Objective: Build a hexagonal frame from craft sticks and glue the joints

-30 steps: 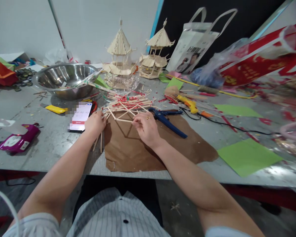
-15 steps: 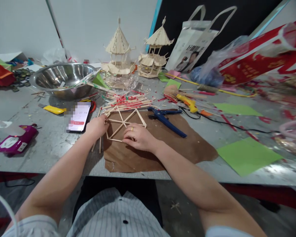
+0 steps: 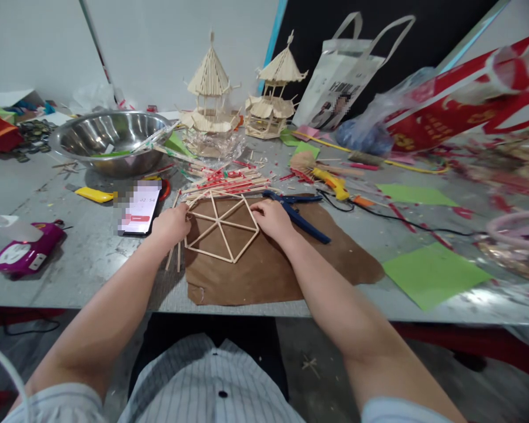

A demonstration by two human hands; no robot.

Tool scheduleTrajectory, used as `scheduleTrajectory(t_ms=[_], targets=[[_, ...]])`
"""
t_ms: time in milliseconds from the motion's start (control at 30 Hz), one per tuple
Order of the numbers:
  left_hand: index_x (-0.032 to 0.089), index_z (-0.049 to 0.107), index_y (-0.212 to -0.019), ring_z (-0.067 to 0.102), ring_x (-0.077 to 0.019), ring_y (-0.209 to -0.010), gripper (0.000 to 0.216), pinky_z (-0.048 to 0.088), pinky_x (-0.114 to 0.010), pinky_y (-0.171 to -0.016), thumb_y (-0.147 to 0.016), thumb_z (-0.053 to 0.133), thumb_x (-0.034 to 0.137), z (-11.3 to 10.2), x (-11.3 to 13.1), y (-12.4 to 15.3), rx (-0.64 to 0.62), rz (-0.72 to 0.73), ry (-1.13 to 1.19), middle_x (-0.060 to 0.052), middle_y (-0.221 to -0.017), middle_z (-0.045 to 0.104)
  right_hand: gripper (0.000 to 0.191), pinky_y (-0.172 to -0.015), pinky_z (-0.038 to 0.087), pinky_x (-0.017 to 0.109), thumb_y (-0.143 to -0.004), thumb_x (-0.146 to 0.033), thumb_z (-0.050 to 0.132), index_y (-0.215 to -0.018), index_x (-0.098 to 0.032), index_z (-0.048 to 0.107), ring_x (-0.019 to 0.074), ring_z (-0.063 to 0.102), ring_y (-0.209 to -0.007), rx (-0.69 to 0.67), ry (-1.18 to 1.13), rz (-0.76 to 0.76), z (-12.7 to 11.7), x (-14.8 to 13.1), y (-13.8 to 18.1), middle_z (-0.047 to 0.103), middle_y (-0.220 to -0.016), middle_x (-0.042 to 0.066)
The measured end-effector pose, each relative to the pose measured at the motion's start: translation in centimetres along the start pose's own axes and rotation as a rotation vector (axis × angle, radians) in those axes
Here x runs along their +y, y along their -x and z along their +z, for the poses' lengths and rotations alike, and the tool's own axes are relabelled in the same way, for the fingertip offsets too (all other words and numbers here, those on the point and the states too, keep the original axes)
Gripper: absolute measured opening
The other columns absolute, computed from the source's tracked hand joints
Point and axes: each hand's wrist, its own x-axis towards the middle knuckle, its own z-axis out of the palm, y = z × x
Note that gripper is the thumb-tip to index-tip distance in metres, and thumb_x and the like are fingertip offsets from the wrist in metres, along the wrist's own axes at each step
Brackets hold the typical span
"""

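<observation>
A hexagonal frame of thin wooden sticks [image 3: 221, 226], with spokes crossing at its middle, lies flat on a brown paper sheet [image 3: 291, 264]. My left hand [image 3: 171, 222] grips the frame's left corner. My right hand [image 3: 271, 217] rests on its right corner, fingers curled over the stick. A heap of loose wooden sticks with red wrappers [image 3: 224, 181] lies just beyond the frame. A blue glue gun [image 3: 297, 212] lies right beside my right hand.
A phone [image 3: 140, 205] lies left of my left hand, a steel bowl [image 3: 110, 140] behind it. Two stick pagoda models [image 3: 209, 88] [image 3: 273, 94] stand at the back. A yellow tool [image 3: 332, 182], green paper [image 3: 432, 276], a magenta pouch [image 3: 24, 252] and red banners [image 3: 467, 100] surround the work area.
The stick frame, held tilted up a second ago, now lies flat on the brown paper. My right hand slid from the frame's near edge to its right corner.
</observation>
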Motion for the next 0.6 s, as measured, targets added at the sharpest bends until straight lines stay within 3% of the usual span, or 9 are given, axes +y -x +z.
scheduleTrajectory(t_ms=[167, 333, 600], targets=[[0.024, 0.05, -0.11, 0.057, -0.0251, -0.09, 0.039, 0.044, -0.033, -0.071, -0.073, 0.04, 0.026, 0.1, 0.1, 0.1, 0.012, 0.054, 0.01, -0.009, -0.095, 0.061, 0.026, -0.075, 0.04, 0.029, -0.077, -0.022, 0.043, -0.091, -0.021, 0.065, 0.0186, 0.055, -0.085, -0.021, 0.104, 0.047, -0.4, -0.5, 0.3, 0.064, -0.088, 0.006], [0.025, 0.05, -0.11, 0.058, -0.0258, -0.089, 0.039, 0.044, -0.033, -0.07, -0.073, 0.04, 0.027, 0.1, 0.2, 0.1, 0.022, 0.047, 0.019, -0.009, -0.093, 0.062, 0.026, -0.065, 0.041, 0.03, -0.074, -0.037, 0.05, -0.091, -0.021, 0.061, 0.02, 0.057, -0.078, -0.097, 0.138, 0.083, -0.7, -1.1, 0.5, 0.062, -0.086, 0.007], [0.023, 0.053, -0.106, 0.058, -0.0257, -0.082, 0.036, 0.043, -0.034, -0.066, -0.072, 0.043, 0.029, 0.4, 0.0, 0.0, 0.071, 0.034, 0.099, -0.009, -0.086, 0.062, 0.027, -0.064, 0.041, 0.032, -0.078, -0.034, 0.042, -0.094, -0.02, 0.059, 0.0239, 0.057, -0.083, -0.072, 0.17, 0.166, -0.6, -1.8, 0.6, 0.062, -0.091, 0.01]])
